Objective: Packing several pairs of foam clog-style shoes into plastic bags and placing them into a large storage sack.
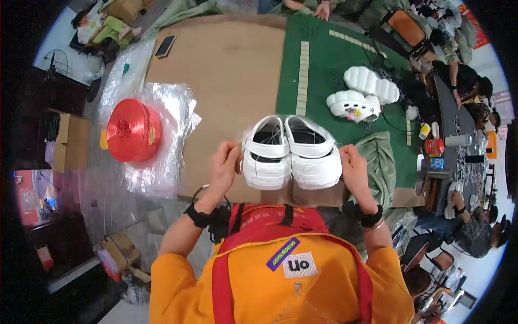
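A pair of white thick-soled shoes (267, 173) stands side by side in front of me, heels toward me, at the near edge of the table. Clear plastic, seemingly a bag, shows faintly around them. My left hand (223, 167) pinches at the left side of the pair, fingers closed on the plastic's edge. On the other side, my right hand (353, 168) is closed in the same way. Dark insoles show inside the shoes. Farther right on the green mat lie two white clogs (353, 106), one with colourful charms and the other with its sole showing.
A red roll of plastic twine (133, 130) sits on a stack of clear plastic bags (175, 113) at left. Brown cardboard (221, 70) and a green mat (288, 70) cover the table. A phone (165, 47) lies far left; greenish cloth (377, 162) bunches at right. Other people work nearby.
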{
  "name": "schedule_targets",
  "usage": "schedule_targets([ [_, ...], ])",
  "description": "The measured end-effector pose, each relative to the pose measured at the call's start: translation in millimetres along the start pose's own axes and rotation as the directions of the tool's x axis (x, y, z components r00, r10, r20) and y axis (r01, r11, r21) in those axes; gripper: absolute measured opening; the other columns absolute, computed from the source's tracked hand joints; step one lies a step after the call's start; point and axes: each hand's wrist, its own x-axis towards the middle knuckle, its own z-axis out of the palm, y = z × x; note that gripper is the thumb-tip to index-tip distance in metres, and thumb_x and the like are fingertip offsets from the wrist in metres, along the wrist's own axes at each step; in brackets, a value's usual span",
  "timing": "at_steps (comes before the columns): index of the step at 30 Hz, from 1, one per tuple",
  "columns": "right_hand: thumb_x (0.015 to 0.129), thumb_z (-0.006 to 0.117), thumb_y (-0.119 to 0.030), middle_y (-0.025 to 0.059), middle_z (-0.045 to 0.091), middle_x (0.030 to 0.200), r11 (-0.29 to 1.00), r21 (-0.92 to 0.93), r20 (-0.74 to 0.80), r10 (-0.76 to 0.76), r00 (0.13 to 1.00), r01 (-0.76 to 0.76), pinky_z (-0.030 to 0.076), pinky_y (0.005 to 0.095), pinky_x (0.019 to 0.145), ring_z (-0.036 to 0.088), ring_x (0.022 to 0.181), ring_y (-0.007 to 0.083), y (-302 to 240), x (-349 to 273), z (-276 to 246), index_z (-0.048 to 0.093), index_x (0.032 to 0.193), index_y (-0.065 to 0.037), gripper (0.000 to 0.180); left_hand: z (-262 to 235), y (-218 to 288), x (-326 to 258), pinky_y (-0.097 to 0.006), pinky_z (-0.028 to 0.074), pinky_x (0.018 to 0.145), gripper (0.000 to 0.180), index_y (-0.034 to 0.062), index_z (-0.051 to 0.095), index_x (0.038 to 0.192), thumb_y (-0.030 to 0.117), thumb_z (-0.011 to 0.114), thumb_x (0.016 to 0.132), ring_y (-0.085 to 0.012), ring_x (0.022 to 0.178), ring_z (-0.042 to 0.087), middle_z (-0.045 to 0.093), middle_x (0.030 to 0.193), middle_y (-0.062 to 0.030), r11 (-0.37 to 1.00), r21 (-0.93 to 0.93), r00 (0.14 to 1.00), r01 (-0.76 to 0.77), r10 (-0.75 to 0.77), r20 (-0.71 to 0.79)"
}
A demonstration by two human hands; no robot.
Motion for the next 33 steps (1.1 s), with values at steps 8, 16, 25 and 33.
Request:
schedule_targets([
  [8,0.083,0.047,-0.01,0.0117,0.054,0.059,0.984,0.099,-0.158,-0.129,0.979,0.146,0.039,0.0283,0.048,0.051,0.05,0.0152,-6.9,13.2,-5.2,0.049,0.082,0.002,0.012,3.6,44.5,3.4,-0.02,0.036,0.04,0.015,-0.0013,0.052,0.079,0.012,0.048,0.085,-0.0045,0.047,0.044,0.05,0.057,-0.0009,0.959,0.214,0.981,-0.184,0.193,-0.021],
  [16,0.086,0.043,-0.011,-0.0027,0.045,0.054,0.927,0.366,0.055,0.072,0.996,-0.087,0.029,0.0197,0.039,0.038,0.044,0.0038,-20.8,35.0,-16.7,0.049,0.081,-0.002,0.012,1.2,56.6,23.1,-0.021,0.036,0.041,0.013,-0.001,0.053,0.083,0.011,0.048,0.084,-0.005,0.048,0.045,0.051,0.058,-0.0011,0.981,0.126,0.989,-0.144,0.147,-0.01],
  [25,0.084,0.045,-0.011,0.0019,0.048,0.057,0.953,0.289,0.063,0.08,0.995,-0.095,0.035,0.0221,0.047,0.044,0.052,0.007,-10.5,47.6,-10.6,0.049,0.079,0.0,0.013,2.9,51.3,33.7,-0.023,0.036,0.041,0.015,-0.0013,0.052,0.082,0.012,0.046,0.084,-0.0083,0.046,0.045,0.052,0.058,-0.0045,0.983,0.169,0.997,-0.074,0.07,0.034],
  [33,0.084,0.044,-0.007,0.0095,0.055,0.078,0.983,0.071,0.059,-0.172,0.983,0.168,0.039,0.0248,0.055,0.048,0.063,0.0115,6.6,13.5,-4.7,0.047,0.082,0.002,0.01,1.8,23.6,-1.5,-0.021,0.036,0.044,0.014,0.0001,0.05,0.081,0.012,0.044,0.086,-0.0054,0.051,0.046,0.051,0.058,-0.0017,0.987,0.124,0.994,-0.103,0.097,0.051],
])
